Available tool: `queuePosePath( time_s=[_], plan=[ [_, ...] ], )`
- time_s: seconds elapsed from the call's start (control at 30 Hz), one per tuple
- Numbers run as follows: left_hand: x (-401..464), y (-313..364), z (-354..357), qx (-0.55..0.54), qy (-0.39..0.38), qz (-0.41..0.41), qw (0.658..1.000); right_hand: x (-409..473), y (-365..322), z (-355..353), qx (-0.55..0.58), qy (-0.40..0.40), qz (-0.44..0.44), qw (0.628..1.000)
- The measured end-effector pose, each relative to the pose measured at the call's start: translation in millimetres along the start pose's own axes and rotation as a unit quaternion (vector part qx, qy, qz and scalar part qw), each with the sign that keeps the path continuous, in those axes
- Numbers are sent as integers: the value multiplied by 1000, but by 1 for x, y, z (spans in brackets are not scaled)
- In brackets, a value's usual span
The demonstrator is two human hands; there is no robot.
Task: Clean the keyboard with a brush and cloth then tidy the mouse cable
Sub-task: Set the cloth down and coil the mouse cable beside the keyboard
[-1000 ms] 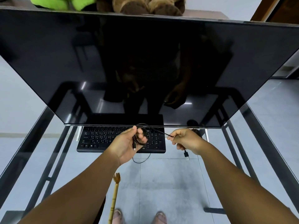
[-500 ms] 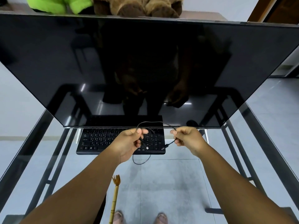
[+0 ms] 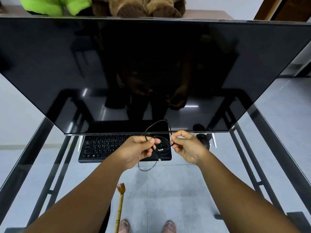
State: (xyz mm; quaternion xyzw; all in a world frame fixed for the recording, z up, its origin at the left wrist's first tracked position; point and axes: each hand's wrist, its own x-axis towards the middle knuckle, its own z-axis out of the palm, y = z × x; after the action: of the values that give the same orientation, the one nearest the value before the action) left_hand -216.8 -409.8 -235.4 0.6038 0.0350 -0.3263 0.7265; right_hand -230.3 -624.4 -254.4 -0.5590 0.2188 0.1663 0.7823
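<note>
Hands, two: left hand (image 3: 139,149) and right hand (image 3: 186,148) each pinch one thin black cable (image 3: 157,122), looped above one flat black keyboard (image 3: 104,147)

Thin black mouse cable (image 3: 165,122) loops loosely above the black keyboard (image 3: 102,147).

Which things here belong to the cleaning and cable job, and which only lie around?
Belong to the job:
- thin black mouse cable, pinched by left hand and right hand
- flat black keyboard
- black mouse
- bamboo-handled brush

Only lying around:
- large dark monitor
- brown plush toy
- green plush toy
</note>
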Motion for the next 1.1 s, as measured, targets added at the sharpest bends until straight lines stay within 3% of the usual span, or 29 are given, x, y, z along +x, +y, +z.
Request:
queuePosePath(
  time_s=[0.17, 0.33, 0.57, 0.8, 0.93, 1.1],
  plan=[
    [-1, 3, -1, 61, -21, 0, 998, -3, -6, 0, -10, -47, 63, 997],
    [1, 6, 0, 114, -3, -3, 993, -5, -13, -2, -91, -96, 62, 989],
    [5, 5, 0, 130, 52, 4, 990, -3, -12, -2, -147, -35, 26, 988],
    [6, 9, 4, 118, 83, 13, 990, -1, -5, -3, -96, -1, -37, 995],
    [6, 9, 4, 104, 101, 7, 989, -3, 1, -4, -111, 37, -125, 985],
    [6, 9, 4, 115, 117, -6, 986, -10, -2, -3, -208, -9, -213, 955]
  ],
)
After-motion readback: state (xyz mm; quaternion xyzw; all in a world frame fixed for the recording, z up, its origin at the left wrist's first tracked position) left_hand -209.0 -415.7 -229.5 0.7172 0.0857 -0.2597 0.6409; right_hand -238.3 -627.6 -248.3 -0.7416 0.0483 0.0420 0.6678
